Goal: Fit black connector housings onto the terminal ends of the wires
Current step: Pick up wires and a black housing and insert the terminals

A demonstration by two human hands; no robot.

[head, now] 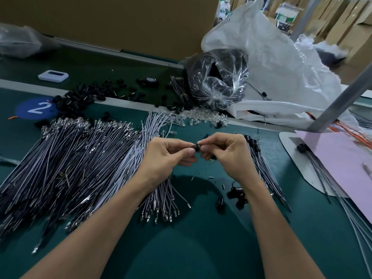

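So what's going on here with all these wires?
A person works at a green table, left hand and right hand together pinching one small black connector housing. A big pile of bare-ended wires lies on the left, a smaller bundle with housings fitted on the right, loose housings farther back.

Near the middle of the worktop the left hand and the right hand are held close together, and a connector housing is pinched between their fingertips. A broad spread of wires is laid to the left, with a smaller bundle tucked under the left wrist. Another bundle is fanned out just right of the right hand, and a few loose housings are scattered beside the right forearm. Behind the spread a heap of housings is strewn (partly over the edge of a round marker). Further back on the right a bag is leaned against a large sack.
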